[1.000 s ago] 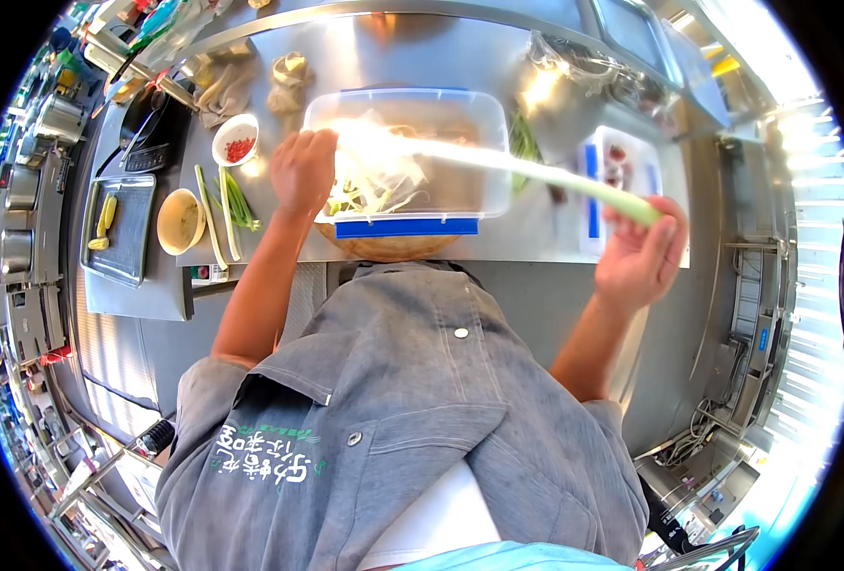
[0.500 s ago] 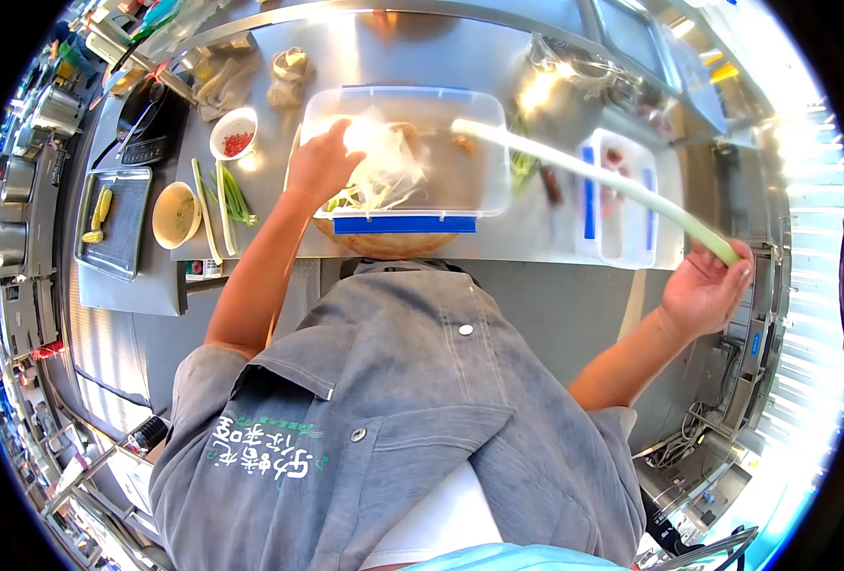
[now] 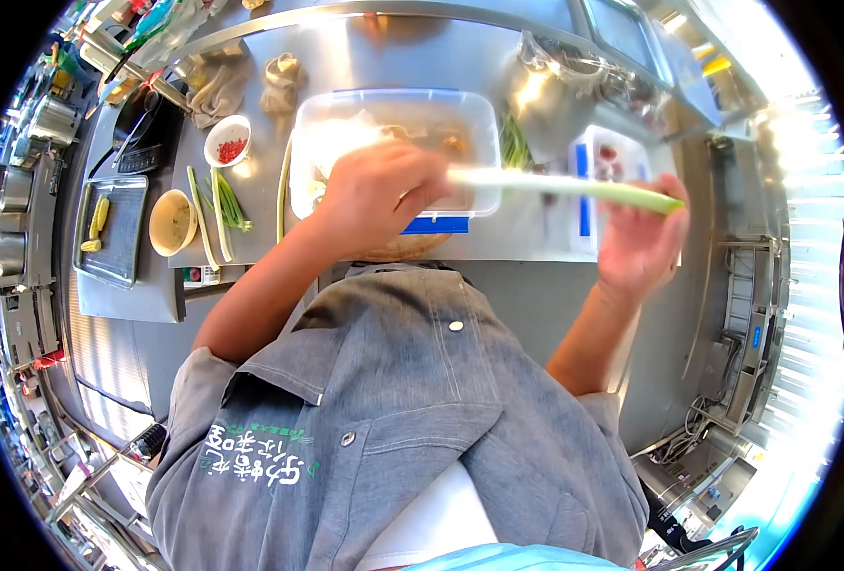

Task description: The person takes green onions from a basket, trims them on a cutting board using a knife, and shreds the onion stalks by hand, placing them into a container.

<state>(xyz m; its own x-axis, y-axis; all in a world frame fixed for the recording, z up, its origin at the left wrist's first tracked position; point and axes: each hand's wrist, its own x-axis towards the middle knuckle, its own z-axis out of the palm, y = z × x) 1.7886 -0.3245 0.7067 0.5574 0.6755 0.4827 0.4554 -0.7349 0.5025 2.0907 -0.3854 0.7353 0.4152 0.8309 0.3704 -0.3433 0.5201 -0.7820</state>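
Note:
A long green onion stalk (image 3: 546,183), white at one end and pale green at the other, spans level between my two hands. My left hand (image 3: 384,190) is closed at the white end, somewhat blurred, in front of the clear plastic bin (image 3: 474,147). At the green end, my right hand (image 3: 643,233) grips the stalk with thumb and fingers. Pale peelings lie in the left part of the bin, washed out by glare and partly covered by my left hand. Below the bin's near edge a round wooden board (image 3: 407,249) peeks out.
A white bowl of chopped red pieces (image 3: 228,140), a tan bowl (image 3: 173,223) and green onions (image 3: 228,205) sit left. A tray (image 3: 117,233) holds yellow corn. Right of the bin are green leaves (image 3: 514,143) and a blue-clipped container (image 3: 584,181).
My left hand has moved right, out of the peelings, to the stalk's white end. My right hand has come inward and up, and the stalk now lies nearly level.

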